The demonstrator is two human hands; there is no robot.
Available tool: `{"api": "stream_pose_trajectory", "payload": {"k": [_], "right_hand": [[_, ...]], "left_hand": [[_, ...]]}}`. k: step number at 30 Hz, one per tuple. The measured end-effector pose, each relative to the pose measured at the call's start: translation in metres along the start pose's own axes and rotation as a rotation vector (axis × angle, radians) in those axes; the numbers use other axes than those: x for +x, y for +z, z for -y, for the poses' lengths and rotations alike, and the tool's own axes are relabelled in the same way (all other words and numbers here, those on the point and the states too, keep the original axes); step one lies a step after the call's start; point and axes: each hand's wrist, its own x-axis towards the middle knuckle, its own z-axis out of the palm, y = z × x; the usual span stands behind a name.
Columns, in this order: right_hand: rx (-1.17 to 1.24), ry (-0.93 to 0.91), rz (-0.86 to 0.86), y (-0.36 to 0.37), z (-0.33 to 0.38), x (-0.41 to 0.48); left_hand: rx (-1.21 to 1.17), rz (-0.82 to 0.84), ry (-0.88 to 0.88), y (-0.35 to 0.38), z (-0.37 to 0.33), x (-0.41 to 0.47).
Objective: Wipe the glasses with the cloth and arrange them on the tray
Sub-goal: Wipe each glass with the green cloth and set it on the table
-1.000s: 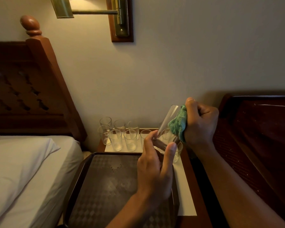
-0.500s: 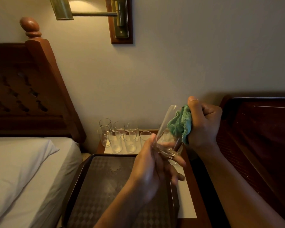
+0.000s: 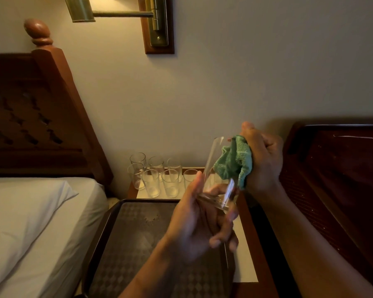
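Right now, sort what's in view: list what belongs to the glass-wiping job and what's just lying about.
Job: tilted glass held by the left hand; green cloth gripped by the right hand; standing glasses behind the tray.
Lying about: wall lamp; headboard; pillow.

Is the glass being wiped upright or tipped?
Tipped: the glass leans, rim up against the cloth in the right hand, base low in the left hand.

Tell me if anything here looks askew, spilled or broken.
Nothing spilled or broken. The tray has a pale speckled patch near its far end, like wear or residue. The tilted glass is held in the left hand for wiping with the cloth.
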Motion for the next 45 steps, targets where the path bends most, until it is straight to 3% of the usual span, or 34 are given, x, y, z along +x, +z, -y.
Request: {"api": "stream_pose_trajectory", "payload": {"k": [3,5,8,10,13,15,17,21,25,28,31,34,37,42,45], "right_hand": [[0.072,0.102,0.142,-0.003,0.004,0.002],[-0.037,0.147,0.26,-0.006,0.004,0.002],[-0.189,0.116,0.279,-0.001,0.002,-0.004],[-0.156,0.136,0.162,0.006,0.0,-0.007],[0.001,0.215,-0.197,0.009,-0.003,-0.013],[0.008,0.238,-0.345,0.006,-0.007,-0.025],[-0.057,0.241,-0.261,0.009,-0.013,-0.052],[-0.336,0.279,0.154,0.021,-0.031,-0.105],[-0.127,0.412,0.067,0.006,-0.025,-0.08],[-0.077,0.406,0.037,0.008,-0.022,-0.076],[-0.181,0.371,0.129,0.019,-0.024,-0.103],[-0.319,0.213,0.237,0.014,-0.025,-0.111],[-0.243,0.224,0.32,0.005,-0.025,-0.099],[0.015,0.449,0.045,0.005,-0.017,-0.076],[-0.021,0.436,0.034,0.013,-0.019,-0.095]], "left_hand": [[0.126,-0.009,0.072,-0.005,-0.01,-0.001],[0.308,-0.124,0.226,-0.005,-0.019,0.0],[0.495,-0.264,0.264,0.002,-0.021,0.01],[0.448,-0.334,0.299,0.005,-0.015,0.016],[0.265,-0.436,0.377,0.005,-0.012,0.018],[0.159,-0.489,0.429,0.002,-0.014,0.019],[0.113,-0.529,0.444,0.0,-0.018,0.024],[0.113,-0.525,0.407,0.001,-0.021,0.026],[0.13,-0.422,0.36,0.001,-0.012,0.019],[0.144,-0.441,0.392,0.005,-0.012,0.023],[0.22,-0.534,0.451,0.001,-0.018,0.027],[0.249,-0.572,0.454,-0.003,-0.021,0.028],[0.216,-0.606,0.391,-0.001,-0.018,0.029],[0.136,-0.548,0.397,0.007,-0.013,0.032],[0.214,-0.625,0.448,0.007,-0.022,0.037]]}}
